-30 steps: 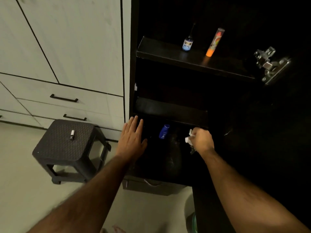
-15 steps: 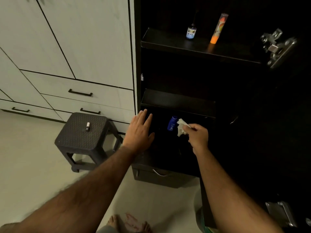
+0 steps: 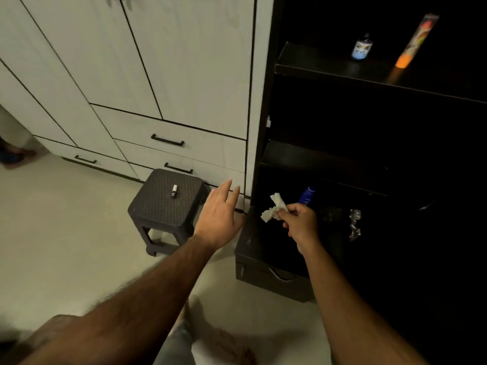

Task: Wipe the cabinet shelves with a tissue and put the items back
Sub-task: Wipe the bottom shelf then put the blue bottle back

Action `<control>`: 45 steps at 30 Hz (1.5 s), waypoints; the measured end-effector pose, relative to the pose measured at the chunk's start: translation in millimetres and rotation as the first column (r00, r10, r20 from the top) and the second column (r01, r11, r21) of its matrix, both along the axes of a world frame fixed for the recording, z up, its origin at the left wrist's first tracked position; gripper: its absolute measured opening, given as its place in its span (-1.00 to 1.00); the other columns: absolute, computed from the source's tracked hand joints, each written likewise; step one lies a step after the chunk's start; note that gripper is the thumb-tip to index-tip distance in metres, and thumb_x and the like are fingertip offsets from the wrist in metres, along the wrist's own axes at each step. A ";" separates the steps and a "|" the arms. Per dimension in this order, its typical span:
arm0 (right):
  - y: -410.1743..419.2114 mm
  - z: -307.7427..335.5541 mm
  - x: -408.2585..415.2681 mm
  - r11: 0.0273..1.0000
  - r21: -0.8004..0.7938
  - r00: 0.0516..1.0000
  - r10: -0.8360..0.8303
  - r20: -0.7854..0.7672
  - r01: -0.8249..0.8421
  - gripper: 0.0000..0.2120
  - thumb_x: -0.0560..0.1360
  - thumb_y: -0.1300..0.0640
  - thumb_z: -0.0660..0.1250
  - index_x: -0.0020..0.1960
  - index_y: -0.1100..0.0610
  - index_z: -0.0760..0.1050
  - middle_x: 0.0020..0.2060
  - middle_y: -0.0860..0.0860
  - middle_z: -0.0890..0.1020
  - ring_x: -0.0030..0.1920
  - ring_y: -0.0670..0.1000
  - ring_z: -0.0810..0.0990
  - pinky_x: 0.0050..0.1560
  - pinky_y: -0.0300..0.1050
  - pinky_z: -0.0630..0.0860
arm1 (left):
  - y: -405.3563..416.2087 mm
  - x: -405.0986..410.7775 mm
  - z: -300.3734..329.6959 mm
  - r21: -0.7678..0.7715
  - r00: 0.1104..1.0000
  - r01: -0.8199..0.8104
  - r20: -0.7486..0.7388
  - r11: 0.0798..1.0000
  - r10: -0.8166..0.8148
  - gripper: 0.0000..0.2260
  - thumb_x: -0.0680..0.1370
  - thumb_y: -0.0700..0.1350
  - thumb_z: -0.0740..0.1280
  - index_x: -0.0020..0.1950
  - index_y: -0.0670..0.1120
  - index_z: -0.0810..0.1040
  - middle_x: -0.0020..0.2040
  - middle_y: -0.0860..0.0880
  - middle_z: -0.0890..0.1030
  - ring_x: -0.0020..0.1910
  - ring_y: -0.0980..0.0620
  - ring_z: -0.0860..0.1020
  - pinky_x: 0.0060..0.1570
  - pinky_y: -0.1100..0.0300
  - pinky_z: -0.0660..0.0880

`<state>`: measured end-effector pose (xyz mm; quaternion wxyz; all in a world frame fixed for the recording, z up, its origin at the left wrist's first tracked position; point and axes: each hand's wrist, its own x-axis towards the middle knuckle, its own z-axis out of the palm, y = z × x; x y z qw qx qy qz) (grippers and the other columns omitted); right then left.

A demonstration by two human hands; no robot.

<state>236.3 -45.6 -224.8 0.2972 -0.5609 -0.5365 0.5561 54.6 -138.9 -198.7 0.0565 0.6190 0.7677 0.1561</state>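
- The crumpled white tissue [image 3: 274,209] is pinched in the right hand [image 3: 300,224], whose grip is curled round it, just in front of the dark cabinet's [image 3: 259,143] lowest shelf opening.
- A blue bottle [image 3: 307,194] stands inside, just behind the tissue.
- The left hand [image 3: 220,213] is spread flat, gripping nothing, beside the cabinet's edge.
- On the top shelf [image 3: 329,65] stand a small bottle [image 3: 361,48] and an orange tube [image 3: 416,40].
- A dark stool [image 3: 163,206] on the floor carries a small vial [image 3: 174,191].

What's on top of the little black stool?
One small white and dark tube lies on the stool. Its label is too small to read. Nothing else shows on the seat; the floor under it is mostly hidden.
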 end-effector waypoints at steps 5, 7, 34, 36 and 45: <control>-5.8 -18.5 -66.1 0.991 -0.021 0.991 0.131 0.023 -0.130 -0.98 0.53 0.22 0.37 -0.07 0.13 0.56 -0.18 0.09 0.65 -0.23 -0.04 0.59 -0.37 -0.22 0.49 | -10.8 -54.5 -18.5 -0.031 0.994 -0.097 0.049 0.995 0.098 -0.38 0.58 0.06 0.24 0.56 -0.10 0.10 0.58 -0.12 0.04 0.55 -0.05 -0.01 0.48 0.11 -0.15; -3.9 -31.7 -98.6 0.987 -0.036 0.986 0.160 0.042 -0.159 -0.92 0.52 0.24 0.38 -0.13 0.11 0.55 -0.22 0.07 0.65 -0.24 -0.03 0.60 -0.36 -0.20 0.51 | -14.5 -83.3 -30.0 -0.064 0.989 -0.127 0.064 0.990 0.131 -0.37 0.58 0.05 0.24 0.57 -0.09 0.08 0.58 -0.12 0.02 0.55 -0.05 -0.02 0.50 0.09 -0.13; 50.3 -316.2 -476.4 0.718 0.007 0.476 0.454 0.753 -0.696 -0.77 0.55 0.12 0.34 0.19 0.09 0.60 0.09 0.09 0.49 0.10 0.07 0.49 0.02 -0.06 0.52 | 12.3 -442.0 -312.5 -0.339 0.895 -0.336 0.177 0.879 0.410 -0.42 0.54 -0.06 0.36 0.52 -0.10 0.24 0.52 -0.12 0.25 0.48 -0.10 0.23 0.43 0.00 0.19; 56.4 -326.5 -483.1 0.723 -0.008 0.477 0.465 0.746 -0.691 -0.77 0.56 0.13 0.29 0.18 0.11 0.59 0.09 0.10 0.50 0.09 0.06 0.48 0.05 -0.02 0.51 | 16.0 -448.8 -318.4 -0.323 0.894 -0.332 0.191 0.886 0.404 -0.46 0.55 -0.07 0.35 0.50 -0.09 0.29 0.49 -0.12 0.29 0.46 -0.10 0.27 0.41 0.00 0.22; 77.2 -321.2 -478.5 0.788 0.014 0.580 0.440 0.686 -0.615 -0.80 0.55 0.15 0.29 0.14 0.08 0.59 0.07 0.00 0.56 0.01 -0.05 0.54 -0.04 -0.15 0.54 | 64.0 -454.7 -331.0 -0.245 0.897 -0.265 0.292 0.933 0.331 -0.71 0.57 -0.12 0.31 0.28 -0.13 0.55 0.16 -0.13 0.59 0.12 -0.10 0.54 0.10 0.06 0.45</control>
